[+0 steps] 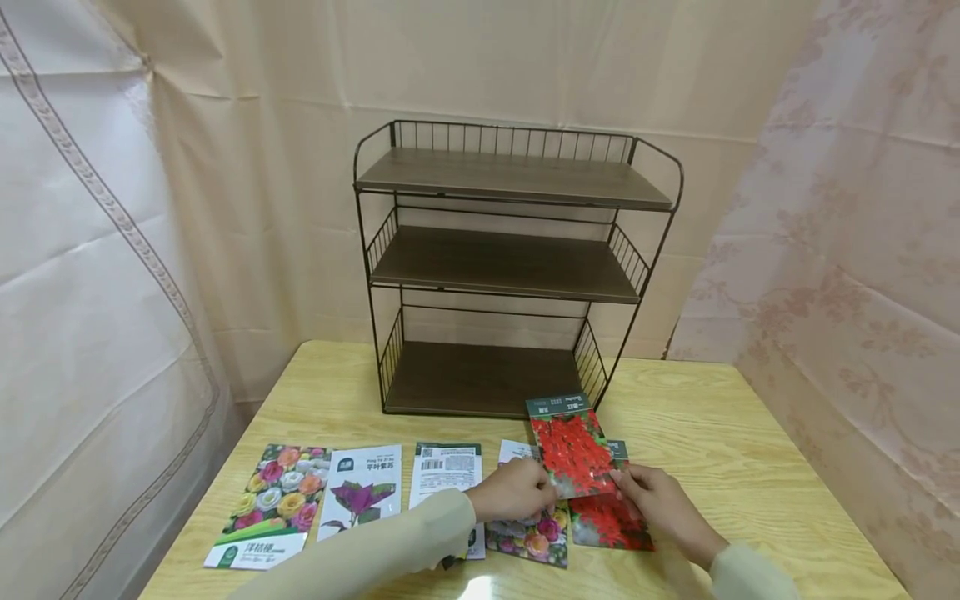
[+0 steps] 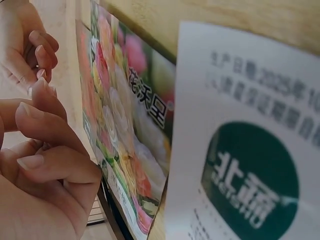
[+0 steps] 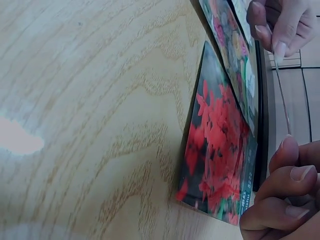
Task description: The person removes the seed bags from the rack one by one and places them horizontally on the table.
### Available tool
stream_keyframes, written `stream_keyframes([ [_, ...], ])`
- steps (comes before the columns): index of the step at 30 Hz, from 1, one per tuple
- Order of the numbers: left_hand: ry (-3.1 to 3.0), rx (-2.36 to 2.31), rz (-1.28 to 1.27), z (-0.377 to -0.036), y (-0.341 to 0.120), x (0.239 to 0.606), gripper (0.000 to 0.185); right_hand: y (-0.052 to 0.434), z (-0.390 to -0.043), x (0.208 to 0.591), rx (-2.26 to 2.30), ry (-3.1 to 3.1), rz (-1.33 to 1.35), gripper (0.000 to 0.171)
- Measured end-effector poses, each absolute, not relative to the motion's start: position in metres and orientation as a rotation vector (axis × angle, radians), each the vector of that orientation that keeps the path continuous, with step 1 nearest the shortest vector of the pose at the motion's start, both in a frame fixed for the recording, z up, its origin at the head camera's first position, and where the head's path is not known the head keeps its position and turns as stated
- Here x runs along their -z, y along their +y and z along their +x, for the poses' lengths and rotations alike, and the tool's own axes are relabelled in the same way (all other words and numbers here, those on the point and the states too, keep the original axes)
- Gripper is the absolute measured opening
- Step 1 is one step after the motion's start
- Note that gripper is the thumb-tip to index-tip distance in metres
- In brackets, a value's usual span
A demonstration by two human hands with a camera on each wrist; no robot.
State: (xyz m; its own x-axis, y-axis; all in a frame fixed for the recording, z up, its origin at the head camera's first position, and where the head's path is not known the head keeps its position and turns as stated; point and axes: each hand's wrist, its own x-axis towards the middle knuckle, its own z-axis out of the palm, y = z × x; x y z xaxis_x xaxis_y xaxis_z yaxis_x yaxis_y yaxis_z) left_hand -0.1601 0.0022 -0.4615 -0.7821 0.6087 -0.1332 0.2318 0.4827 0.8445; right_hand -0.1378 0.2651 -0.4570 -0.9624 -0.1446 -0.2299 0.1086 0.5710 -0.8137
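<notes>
Both hands hold a seed packet with red flowers point(image 1: 570, 450), raised above the table in front of the shelf. My left hand point(image 1: 517, 492) pinches its lower left corner, and my right hand point(image 1: 663, 504) pinches the lower right one. The right wrist view shows this packet edge-on as a thin line between the fingertips. Beneath it a second red-flowered packet point(image 3: 215, 150) lies flat on the table. A packet of mixed-colour flowers point(image 1: 536, 546) lies beside that one, partly hidden by my left hand.
A dark three-tier shelf point(image 1: 506, 258) stands at the back of the wooden table point(image 1: 705, 433). Left of the hands, a rose-patterned packet point(image 1: 281, 492), a purple-flowered packet point(image 1: 363, 483) and a packet with a barcode point(image 1: 446, 471) lie in a row. Curtains point(image 1: 247, 208) hang around.
</notes>
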Motion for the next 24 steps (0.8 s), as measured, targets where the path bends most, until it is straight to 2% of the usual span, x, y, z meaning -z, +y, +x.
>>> stream_keyframes([
  [18,2.257,-1.219,0.743,-0.151,0.017,0.458,0.042,0.278,-0.124,0.458,1.373,2.509,0.137,0.04],
  [24,2.215,-1.25,0.666,-0.142,0.02,0.458,0.04,0.282,-0.12,0.456,1.383,2.475,0.133,0.039],
])
